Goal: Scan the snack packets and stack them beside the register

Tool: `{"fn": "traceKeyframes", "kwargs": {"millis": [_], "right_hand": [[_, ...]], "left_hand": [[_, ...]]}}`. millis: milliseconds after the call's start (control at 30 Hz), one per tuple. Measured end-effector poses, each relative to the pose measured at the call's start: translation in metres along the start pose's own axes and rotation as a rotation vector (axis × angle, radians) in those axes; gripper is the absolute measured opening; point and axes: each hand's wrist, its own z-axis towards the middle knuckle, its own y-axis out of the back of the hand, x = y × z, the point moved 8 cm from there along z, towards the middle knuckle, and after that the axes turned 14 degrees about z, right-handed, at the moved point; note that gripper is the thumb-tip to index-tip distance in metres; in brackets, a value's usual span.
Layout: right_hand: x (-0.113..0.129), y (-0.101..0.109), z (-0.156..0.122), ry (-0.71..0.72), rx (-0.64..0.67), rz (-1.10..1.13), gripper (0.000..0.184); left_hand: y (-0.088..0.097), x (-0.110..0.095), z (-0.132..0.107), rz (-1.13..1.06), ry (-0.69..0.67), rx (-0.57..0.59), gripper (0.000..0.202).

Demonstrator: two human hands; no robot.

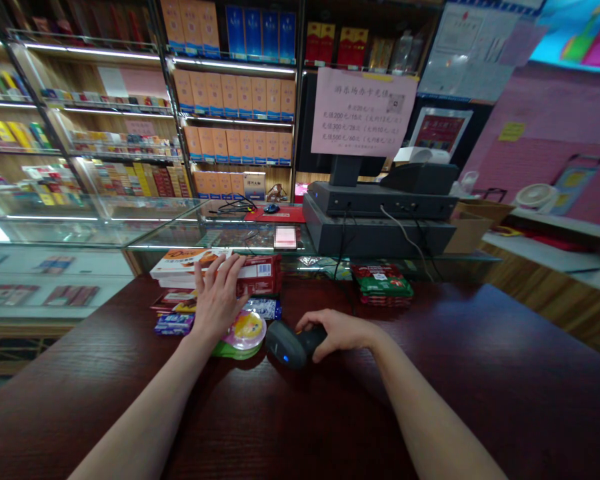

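R hand (336,335) clenched on handheld barcode scanner (287,345): light, rigid, hold by grip. L hand (218,300) open, flat on red carton (263,275) near counter (445,373) far edge: light card, take by sides.

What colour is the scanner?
The barcode scanner is dark grey with a blue light, best in the head view.

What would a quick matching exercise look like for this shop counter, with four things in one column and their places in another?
Things:
1. barcode scanner
2. computer mouse
3. pink notice
4. green packets

Places:
A. above the black till
B. on the red mat
C. stacked on the dark wooden counter
D. held in the right hand

Pairs: 1-D, 2-B, 3-A, 4-C
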Motion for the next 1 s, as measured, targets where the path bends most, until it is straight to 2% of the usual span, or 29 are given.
{"fn": "traceKeyframes", "kwargs": {"millis": [367, 567, 700, 833, 933, 1000], "right_hand": [[0.005, -0.002, -0.001, -0.018, -0.026, -0.18, 0.058], [0.005, -0.002, -0.002, -0.013, -0.013, -0.228, 0.063], [0.009, -0.001, -0.006, -0.006, 0.045, -0.118, 0.066], [0.019, 0.002, -0.009, 0.059, 0.046, 0.019, 0.055], [0.024, 0.007, -0.007, 0.127, -0.021, 0.097, 0.041], [0.024, 0.014, -0.003, 0.174, -0.125, 0.153, 0.034]], "left_hand": [[0.002, -0.001, 0.0, -0.011, -0.004, -0.012, 0.075], [0.003, -0.001, 0.001, -0.016, -0.003, -0.015, 0.078], [0.004, -0.002, 0.001, -0.012, -0.007, -0.024, 0.077], [0.005, -0.003, 0.001, -0.015, -0.017, -0.031, 0.077], [0.007, -0.004, 0.002, -0.014, -0.02, -0.037, 0.074], [0.008, -0.006, 0.002, -0.011, -0.024, -0.04, 0.074]]}}
